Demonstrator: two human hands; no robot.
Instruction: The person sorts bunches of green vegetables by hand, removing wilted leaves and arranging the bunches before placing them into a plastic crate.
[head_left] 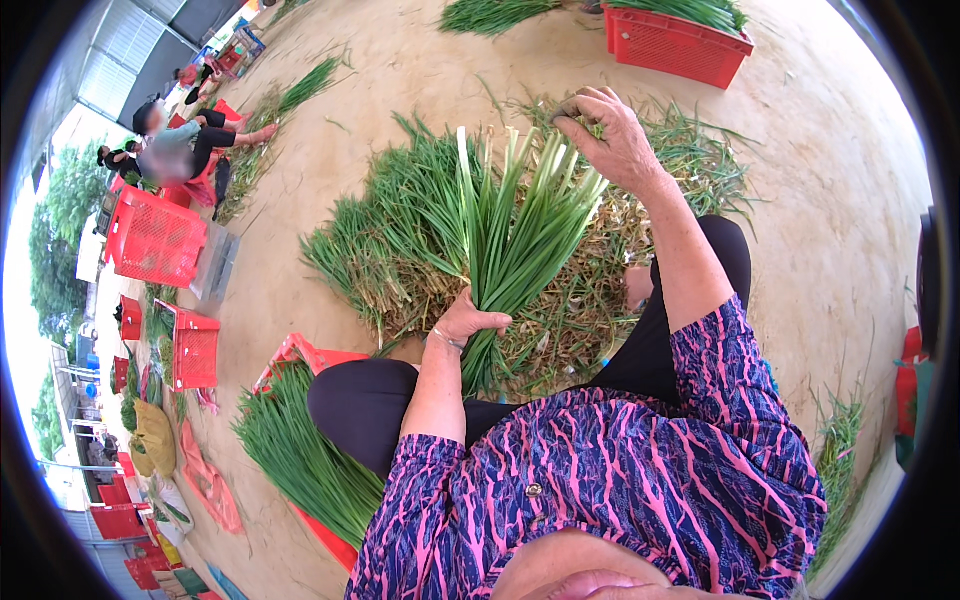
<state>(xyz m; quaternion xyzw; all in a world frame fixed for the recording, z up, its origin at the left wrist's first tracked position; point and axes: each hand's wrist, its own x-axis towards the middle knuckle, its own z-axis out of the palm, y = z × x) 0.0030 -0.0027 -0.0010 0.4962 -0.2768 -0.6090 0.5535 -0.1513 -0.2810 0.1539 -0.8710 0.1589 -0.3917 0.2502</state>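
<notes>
A bunch of long green chives [510,245] fans upward with pale white ends, and my left hand [470,320] is closed around its lower part. My right hand [610,140] is raised beside the white ends at upper right, fingers curled and pinched; what lies between them is too small to make out. Beneath and behind the bunch spreads a pile of untrimmed chives [365,250], with dry, yellowish debris [560,350] lying between my bent legs.
A red crate [310,520] packed with chives sits at my left; another [670,55] stands at the top. Further red crates [160,245] and a yellow sack [155,440] line the left side, where a seated person [205,140] and others appear in the distance.
</notes>
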